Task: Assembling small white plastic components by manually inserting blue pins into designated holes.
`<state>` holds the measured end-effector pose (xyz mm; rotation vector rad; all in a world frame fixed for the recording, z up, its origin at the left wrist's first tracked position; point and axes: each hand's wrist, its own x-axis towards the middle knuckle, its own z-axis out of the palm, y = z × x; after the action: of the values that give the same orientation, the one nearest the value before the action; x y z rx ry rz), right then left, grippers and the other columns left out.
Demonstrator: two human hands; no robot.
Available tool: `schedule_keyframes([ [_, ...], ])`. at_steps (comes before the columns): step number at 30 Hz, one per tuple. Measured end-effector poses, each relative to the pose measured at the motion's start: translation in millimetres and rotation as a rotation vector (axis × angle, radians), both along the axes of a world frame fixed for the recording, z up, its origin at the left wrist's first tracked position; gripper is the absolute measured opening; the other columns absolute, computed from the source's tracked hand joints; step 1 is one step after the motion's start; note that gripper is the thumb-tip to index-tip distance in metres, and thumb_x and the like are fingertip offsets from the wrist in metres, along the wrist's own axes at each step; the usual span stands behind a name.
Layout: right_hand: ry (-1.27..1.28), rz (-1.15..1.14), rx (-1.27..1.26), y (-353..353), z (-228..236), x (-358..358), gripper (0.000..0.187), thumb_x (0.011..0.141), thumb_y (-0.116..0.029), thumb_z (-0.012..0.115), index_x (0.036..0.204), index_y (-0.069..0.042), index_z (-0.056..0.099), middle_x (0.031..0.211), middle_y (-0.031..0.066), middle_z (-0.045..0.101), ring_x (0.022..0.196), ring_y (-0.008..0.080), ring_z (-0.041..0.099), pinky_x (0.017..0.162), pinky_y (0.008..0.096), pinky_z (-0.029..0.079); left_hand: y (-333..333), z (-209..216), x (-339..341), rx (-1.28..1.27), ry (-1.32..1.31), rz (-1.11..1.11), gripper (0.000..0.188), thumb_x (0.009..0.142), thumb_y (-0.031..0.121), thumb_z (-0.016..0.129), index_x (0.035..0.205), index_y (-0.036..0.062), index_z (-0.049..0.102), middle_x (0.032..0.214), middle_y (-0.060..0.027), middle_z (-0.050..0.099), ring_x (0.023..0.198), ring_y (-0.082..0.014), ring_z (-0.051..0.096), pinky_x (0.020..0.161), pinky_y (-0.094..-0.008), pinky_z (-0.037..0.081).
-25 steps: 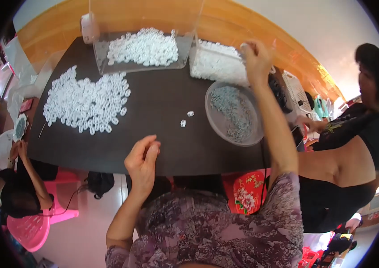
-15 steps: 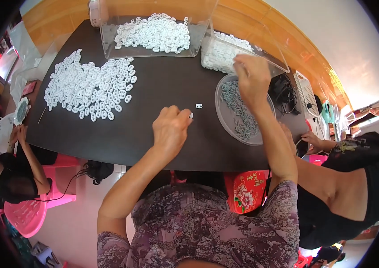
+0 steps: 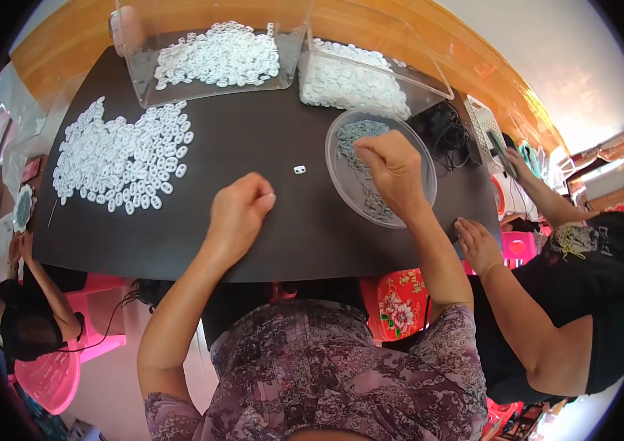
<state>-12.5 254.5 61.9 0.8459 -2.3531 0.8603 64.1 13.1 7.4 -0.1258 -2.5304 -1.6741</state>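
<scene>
Dark brown tabletop [image 3: 253,140] stands against an orange-brown wood-panelled wall [image 3: 69,44]. One small white oval plastic piece with two holes [image 3: 299,170] lies alone near mid-table, between the hands and touching neither. Left hand [image 3: 238,217]: just left of it, fingers curled narrow, thumb close to fingertips; cannot tell whether anything is pinched. Right hand [image 3: 394,176]: over a round clear plastic tub [image 3: 331,173], fingers folded narrow; contents, if any, hidden. Small grey elongated pieces [image 3: 359,132] lie in the tub. Further left, a loose heap of similar white pieces [image 3: 117,158] spreads on the table. Behind, two clear rectangular bins hold more. Right of the tub: coiled black cable [image 3: 448,136]. A co-worker's hand [image 3: 479,246] rests at the table's right edge.
</scene>
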Motion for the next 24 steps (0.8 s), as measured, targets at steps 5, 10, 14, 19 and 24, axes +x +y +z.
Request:
schedule_keyframes([
  [5,-0.123,-0.064,0.102,30,-28,-9,0.011,0.072,-0.004,0.068,0.082,-0.006,0.069,0.078,0.009,0.065,0.073,0.024,0.059,0.067,0.0326,0.046,-3,6,40,0.515,-0.184,0.078,0.007,0.085,0.006,0.06,0.087,-0.0002,0.062,0.07,0.0003,0.057,0.061,-0.0062,0.052,0.054,-0.02,0.041],
  [10,-0.087,-0.099,0.247,11,-48,-28,0.008,0.071,-0.009,0.066,0.078,-0.007,0.069,0.077,0.0083,0.064,0.076,0.0292,0.057,0.07,0.0386,0.044,4,2,60,0.711,-0.241,0.044,0.011,0.088,0.013,0.062,0.091,0.0023,0.059,0.077,-0.0022,0.06,0.063,-0.007,0.054,0.057,-0.0185,0.042],
  [14,-0.011,-0.107,0.377,4,-61,-34,0.007,0.071,-0.009,0.065,0.077,-0.009,0.068,0.071,0.0089,0.059,0.077,0.0305,0.054,0.07,0.0405,0.043,6,0,67,0.736,-0.259,0.059,0.012,0.088,0.013,0.062,0.09,0.0023,0.059,0.076,-0.0026,0.06,0.062,-0.007,0.054,0.056,-0.0187,0.042],
  [19,0.054,-0.138,0.357,19,-50,-33,0.008,0.069,-0.008,0.067,0.076,-0.011,0.068,0.07,0.0094,0.056,0.076,0.0298,0.053,0.068,0.0404,0.043,1,-5,70,0.774,-0.248,0.081,0.012,0.087,0.013,0.063,0.089,0.0015,0.06,0.075,-0.0036,0.061,0.061,-0.0073,0.054,0.055,-0.0193,0.042],
  [24,0.029,-0.059,0.278,28,-53,-24,0.013,0.067,-0.007,0.069,0.078,-0.012,0.067,0.072,0.0082,0.055,0.075,0.0293,0.052,0.067,0.04,0.042,6,-8,68,0.779,-0.253,0.075,0.012,0.087,0.012,0.064,0.089,0.0011,0.06,0.075,-0.004,0.061,0.061,-0.0077,0.054,0.055,-0.0194,0.042],
])
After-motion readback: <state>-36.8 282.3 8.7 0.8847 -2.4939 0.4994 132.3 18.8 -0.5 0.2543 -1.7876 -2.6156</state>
